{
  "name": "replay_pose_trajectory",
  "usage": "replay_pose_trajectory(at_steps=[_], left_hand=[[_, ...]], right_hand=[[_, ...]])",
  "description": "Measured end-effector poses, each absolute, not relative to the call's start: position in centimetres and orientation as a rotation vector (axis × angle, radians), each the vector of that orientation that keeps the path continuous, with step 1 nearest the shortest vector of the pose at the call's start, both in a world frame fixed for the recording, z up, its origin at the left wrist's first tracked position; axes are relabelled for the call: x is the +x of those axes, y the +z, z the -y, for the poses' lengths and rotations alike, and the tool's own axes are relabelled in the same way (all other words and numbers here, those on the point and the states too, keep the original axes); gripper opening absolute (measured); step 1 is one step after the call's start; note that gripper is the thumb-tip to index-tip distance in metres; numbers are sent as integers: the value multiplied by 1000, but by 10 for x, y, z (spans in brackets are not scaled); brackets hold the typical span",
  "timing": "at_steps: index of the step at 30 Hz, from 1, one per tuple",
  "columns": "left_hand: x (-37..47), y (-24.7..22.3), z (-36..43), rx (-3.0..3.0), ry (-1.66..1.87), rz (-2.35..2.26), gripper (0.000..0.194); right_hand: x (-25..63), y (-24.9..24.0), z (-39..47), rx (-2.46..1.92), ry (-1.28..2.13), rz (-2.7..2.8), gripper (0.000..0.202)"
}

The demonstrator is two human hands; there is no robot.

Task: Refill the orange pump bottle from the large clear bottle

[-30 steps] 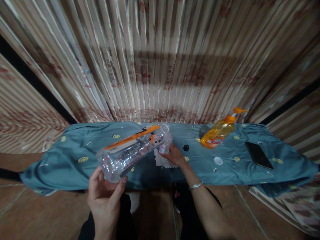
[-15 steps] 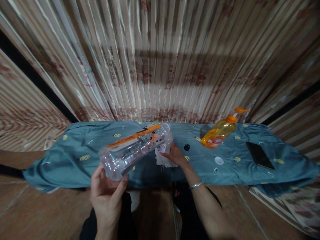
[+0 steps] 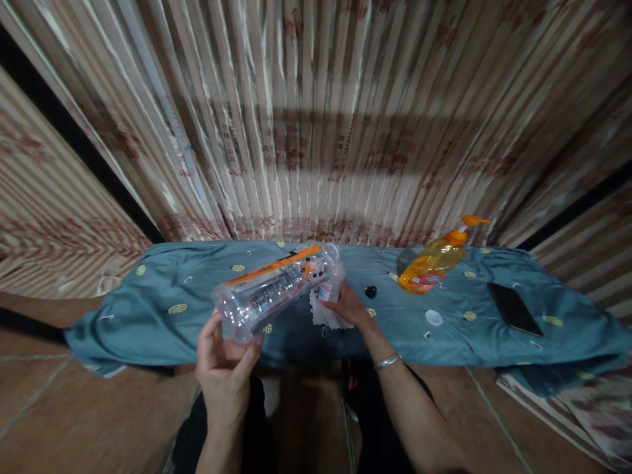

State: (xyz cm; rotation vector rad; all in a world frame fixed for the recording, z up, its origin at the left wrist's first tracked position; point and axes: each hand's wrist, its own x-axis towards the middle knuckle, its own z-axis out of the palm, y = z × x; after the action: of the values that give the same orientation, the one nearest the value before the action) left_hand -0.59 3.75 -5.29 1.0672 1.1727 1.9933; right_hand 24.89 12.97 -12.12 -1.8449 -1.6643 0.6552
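Note:
My left hand [image 3: 230, 359] is closed around the base of a large clear plastic bottle [image 3: 276, 289] with an orange and white label. The bottle slants up to the right, and its far end is over a small clear bottle [image 3: 326, 288]. My right hand [image 3: 348, 306] wraps the small bottle, whose lower part has a printed label. Beneath it lies a white scalloped tissue [image 3: 323, 318]. Whether the two bottles touch, or any liquid runs between them, I cannot tell. A small black cap [image 3: 370, 291] lies just right of my right hand.
An orange pump bottle [image 3: 429, 266] stands at the right on the blue-green cloth [image 3: 162, 276]. A white round disc [image 3: 434, 317] and a black phone [image 3: 515, 308] lie nearby. A striped curtain [image 3: 306, 118] hangs behind; dark poles [image 3: 79, 131] slope along both sides.
My left hand and the base of the large bottle have shifted a little right and up in view. My right hand keeps its hold on the small bottle. The view has moved slightly.

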Motion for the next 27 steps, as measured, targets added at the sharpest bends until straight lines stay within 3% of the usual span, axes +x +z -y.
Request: replay_pose_trajectory(at_steps=[27], left_hand=[[-8,-57,-36,1103,1966,-1143,62]], right_hand=[[247,-119,-133,-1930,640,1629,49]])
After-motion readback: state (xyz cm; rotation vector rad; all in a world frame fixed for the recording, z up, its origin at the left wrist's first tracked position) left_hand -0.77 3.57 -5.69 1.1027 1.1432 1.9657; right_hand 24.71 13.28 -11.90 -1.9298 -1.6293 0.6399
